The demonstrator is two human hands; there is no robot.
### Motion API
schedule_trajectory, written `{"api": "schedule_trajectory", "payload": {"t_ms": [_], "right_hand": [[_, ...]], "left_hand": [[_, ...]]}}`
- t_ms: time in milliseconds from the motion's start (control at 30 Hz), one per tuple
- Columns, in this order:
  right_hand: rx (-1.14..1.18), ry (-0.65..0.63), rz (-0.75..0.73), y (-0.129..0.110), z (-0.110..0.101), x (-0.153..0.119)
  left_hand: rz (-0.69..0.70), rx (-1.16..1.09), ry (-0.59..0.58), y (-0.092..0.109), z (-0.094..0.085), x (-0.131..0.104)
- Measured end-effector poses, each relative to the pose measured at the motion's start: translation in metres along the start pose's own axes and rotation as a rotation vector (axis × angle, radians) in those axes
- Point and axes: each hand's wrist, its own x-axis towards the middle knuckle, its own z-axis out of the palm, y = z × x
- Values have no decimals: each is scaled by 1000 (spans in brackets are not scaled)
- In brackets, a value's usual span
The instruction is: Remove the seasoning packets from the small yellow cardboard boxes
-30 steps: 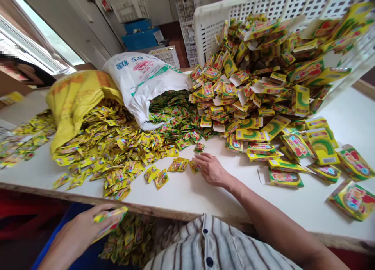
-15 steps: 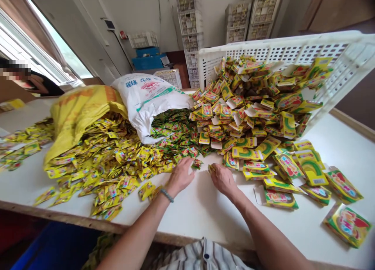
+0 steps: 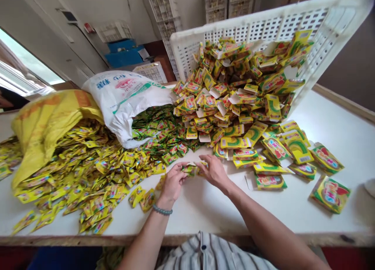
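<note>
My left hand (image 3: 173, 181), with a beaded bracelet at the wrist, is closed with its fingertips pinching a small green sachet (image 3: 187, 169) above the white table. My right hand (image 3: 215, 172) meets it from the other side, fingers bent over a small yellow sachet (image 3: 202, 165), partly hidden by them. The two sachets lie close together between the hands; whether they overlap I cannot tell. Just behind the hands spreads a heap of green sachets (image 3: 158, 123). To the left is a larger heap of yellow sachets (image 3: 96, 164). Printed yellow-green boxes (image 3: 243, 143), several with open white flaps, are piled to the right.
A tipped white plastic crate (image 3: 249, 31) spills the boxes onto the table (image 3: 199, 215). A white woven sack (image 3: 125, 102) and a yellow sack (image 3: 58, 121) lie open at the heaps. Stacked crates (image 3: 162, 8) stand by the wall. Part of another person (image 3: 11, 100) shows at far left.
My hands, apart before, have come together. The left has picked up the green sachet that lay by its fingers. The view has turned to the right.
</note>
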Motion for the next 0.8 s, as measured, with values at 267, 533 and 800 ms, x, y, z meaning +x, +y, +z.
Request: {"api": "schedule_trajectory", "payload": {"t_ms": [267, 533, 800], "right_hand": [[340, -133, -30, -5, 9, -2], [975, -355, 136, -4, 22, -4], [549, -70, 47, -7, 24, -4]], "left_hand": [[-105, -178, -12, 4, 6, -17], [19, -106, 100, -6, -1, -19], [-83, -256, 121, -2, 12, -7]]}}
